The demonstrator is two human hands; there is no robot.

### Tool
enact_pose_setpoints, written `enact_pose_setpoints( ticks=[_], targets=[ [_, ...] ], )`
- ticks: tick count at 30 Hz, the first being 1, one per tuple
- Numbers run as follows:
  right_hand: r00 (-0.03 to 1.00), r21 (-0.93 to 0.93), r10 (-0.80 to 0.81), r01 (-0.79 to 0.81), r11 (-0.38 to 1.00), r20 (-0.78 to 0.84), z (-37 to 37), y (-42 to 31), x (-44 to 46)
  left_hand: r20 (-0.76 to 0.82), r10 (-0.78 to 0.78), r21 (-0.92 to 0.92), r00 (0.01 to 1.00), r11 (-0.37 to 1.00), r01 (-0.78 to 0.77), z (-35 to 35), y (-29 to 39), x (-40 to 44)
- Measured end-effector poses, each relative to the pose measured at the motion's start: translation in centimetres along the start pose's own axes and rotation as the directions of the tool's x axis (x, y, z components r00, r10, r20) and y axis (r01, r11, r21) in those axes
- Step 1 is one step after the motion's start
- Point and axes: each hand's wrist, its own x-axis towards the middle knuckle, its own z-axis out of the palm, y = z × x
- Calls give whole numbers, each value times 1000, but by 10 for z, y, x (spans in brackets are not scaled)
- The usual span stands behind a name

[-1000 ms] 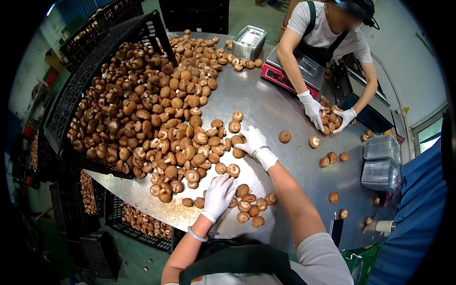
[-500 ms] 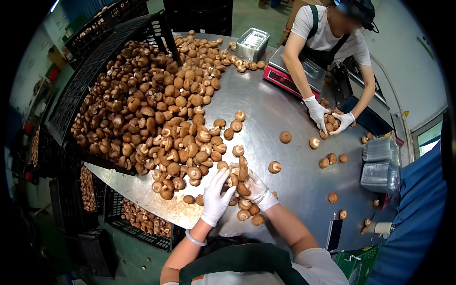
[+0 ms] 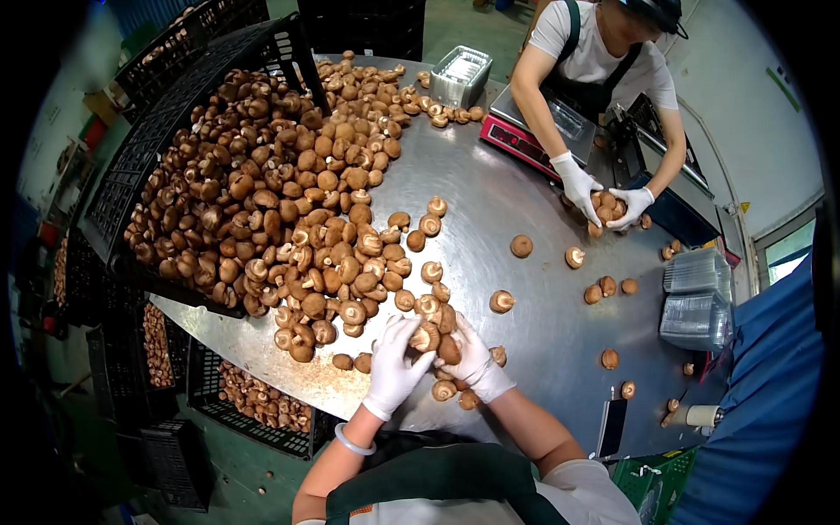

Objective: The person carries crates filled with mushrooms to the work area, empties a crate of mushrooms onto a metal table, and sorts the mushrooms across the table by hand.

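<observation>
Both my hands wear white gloves and cup a small cluster of brown mushrooms over the near part of the metal table. My left hand curls round the cluster from the left, its fingers on a mushroom with a pale underside. From the right, my right hand closes on mushrooms with brown caps. A few loose mushrooms lie just below, between my wrists. A large heap of mushrooms spreads to the left of my hands.
A tipped black crate holds part of the heap. Across the table a co-worker's gloved hands hold mushrooms beside a red scale. Clear plastic trays are stacked at right, more trays at the back. A phone lies near the edge.
The mushrooms between my hands have shifted; the one standing upright on its side now sits lower among them. My hands stay nearly in place. The whole view has moved slightly.
</observation>
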Motion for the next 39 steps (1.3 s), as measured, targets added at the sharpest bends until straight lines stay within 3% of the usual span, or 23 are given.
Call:
enact_pose_setpoints(
  ticks=[3,5,7,8,9,11,12,13,15,16,19,20,21,23,25,26,27,29,32,34,37,38,39],
  targets=[
    [991,44,41,-47,998,125,-23,-40,9,-157,-5,26,988,1000,9,-28,-2,-4],
    [953,-143,-261,240,960,-155,-22,-77,11,-251,-67,6,966,998,70,-60,-11,-9],
    [926,43,-358,365,930,-119,-26,-127,5,-396,-177,-5,901,982,191,-90,-48,-30],
    [866,148,-478,497,855,-145,-38,-155,8,-456,-210,29,865,968,250,-108,-67,-44],
    [791,245,-584,612,752,-184,-55,-180,15,-495,-352,-59,794,926,373,-127,-73,-56],
    [546,92,-767,830,551,-337,-81,-215,15,-632,-280,111,723,890,442,-161,-104,-89],
    [628,202,-677,773,602,-384,-78,-220,4,-649,-207,331,732,789,517,-177,-118,-106],
    [628,201,-676,772,603,-386,-68,-210,-1,-638,-150,423,755,751,507,-187,-116,-114],
    [673,-280,-697,640,716,-246,-53,-173,0,-691,-136,507,710,608,610,-179,-109,-122],
    [733,-517,-668,525,676,-129,-52,-156,2,-658,-157,512,737,625,590,-172,-107,-119],
    [827,-938,-562,210,277,20,-35,-87,23,-487,-81,571,869,724,387,-133,-87,-86],
    [815,-987,-560,156,-34,148,-24,-68,23,-434,-62,525,899,793,309,-114,-81,-74],
    [811,-934,-519,94,-344,272,-16,-56,21,-357,-77,473,931,844,252,-96,-67,-57],
    [866,-856,-428,0,-517,259,-20,-47,29,-247,63,456,967,888,59,-65,-44,-22],
    [895,-878,-395,-8,-478,206,-28,-53,31,-144,48,404,988,915,14,-34,-32,5],
    [911,-996,-406,42,-75,69,-39,-60,34,-131,76,358,989,933,-25,-15,-39,13],
    [930,-936,-362,68,345,-66,-47,-64,32,-89,132,399,987,913,-86,3,-44,21],
    [957,-768,-254,57,638,-139,-46,-76,22,94,137,449,986,878,-165,27,-53,35],
    [964,-610,-248,143,779,-91,-48,-81,12,176,215,603,961,748,-278,52,-74,47],
    [971,-472,-228,168,866,-72,-44,-84,9,113,177,483,978,850,-210,43,-59,49],
    [956,-456,-249,154,877,-156,-56,-83,14,22,117,326,993,938,-117,37,-50,40],
    [971,-485,-219,146,862,-97,-60,-82,15,97,-220,-162,971,959,233,35,-48,38],
    [970,-476,-222,150,867,-99,-54,-77,15,313,-456,-553,833,626,550,33,-44,37]
  ],
)
